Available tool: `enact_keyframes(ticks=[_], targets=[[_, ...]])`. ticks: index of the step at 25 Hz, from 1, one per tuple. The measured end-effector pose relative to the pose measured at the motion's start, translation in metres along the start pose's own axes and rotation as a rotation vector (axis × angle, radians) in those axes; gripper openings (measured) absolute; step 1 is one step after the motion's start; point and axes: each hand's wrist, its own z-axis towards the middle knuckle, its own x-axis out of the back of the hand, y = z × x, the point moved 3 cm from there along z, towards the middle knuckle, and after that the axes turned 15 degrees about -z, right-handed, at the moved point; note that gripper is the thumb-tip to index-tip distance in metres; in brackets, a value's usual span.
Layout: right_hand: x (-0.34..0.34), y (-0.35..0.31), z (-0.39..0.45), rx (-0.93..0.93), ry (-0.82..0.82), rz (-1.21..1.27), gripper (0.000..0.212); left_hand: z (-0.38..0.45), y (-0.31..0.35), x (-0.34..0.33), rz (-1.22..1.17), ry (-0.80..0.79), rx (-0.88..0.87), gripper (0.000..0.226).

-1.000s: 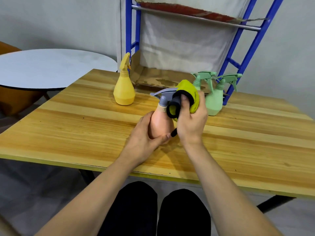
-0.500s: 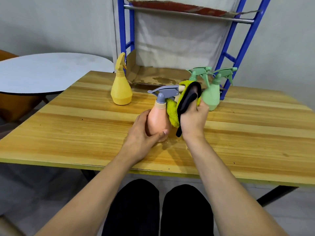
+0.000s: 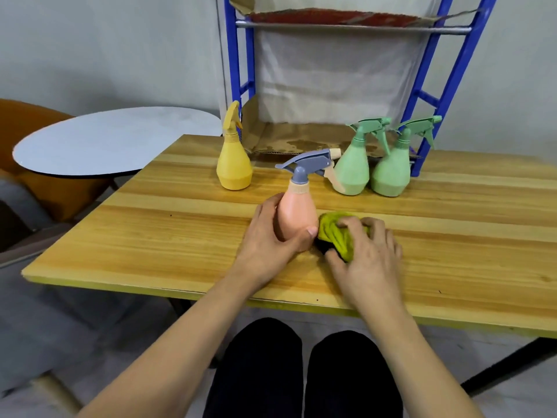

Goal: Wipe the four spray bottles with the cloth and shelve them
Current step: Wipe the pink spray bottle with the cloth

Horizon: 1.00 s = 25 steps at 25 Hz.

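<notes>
A pink spray bottle (image 3: 297, 211) with a grey trigger head stands upright on the wooden table (image 3: 180, 236), and my left hand (image 3: 271, 236) is wrapped round its lower body. Right beside its base lies the yellow-green cloth (image 3: 334, 233) with a black underside, bunched up on the table under my right hand (image 3: 366, 254), whose fingers press and grip it. A yellow spray bottle (image 3: 233, 167) stands further back on the left. Two green spray bottles (image 3: 352, 170) (image 3: 391, 173) stand side by side at the back right, at the foot of the blue shelf.
A blue metal shelf rack (image 3: 422, 95) rises behind the table, with cardboard (image 3: 301, 140) on its lower level and a higher shelf (image 3: 352, 25) above. A round grey table (image 3: 114, 140) and an orange chair (image 3: 27, 122) stand at the left.
My right hand has come down from the pink bottle's trigger head to the table beside its base, carrying the cloth. The bottle now stands upright on the table, still in my left hand.
</notes>
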Motion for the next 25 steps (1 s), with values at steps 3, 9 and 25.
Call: enact_keyframes(ticks=[3,9,25], targets=[[-0.008,0.006,-0.004,0.064,-0.018,0.171,0.053,0.012,0.029,0.018,-0.069,0.011,-0.075,0.077],[0.001,0.007,0.013,-0.188,0.052,0.846,0.042,0.044,0.079,0.026,-0.006,-0.152,-0.159,0.032],[0.004,-0.017,0.048,-0.068,-0.093,0.763,0.024,0.037,0.066,0.023,0.070,-0.040,-0.289,0.021]])
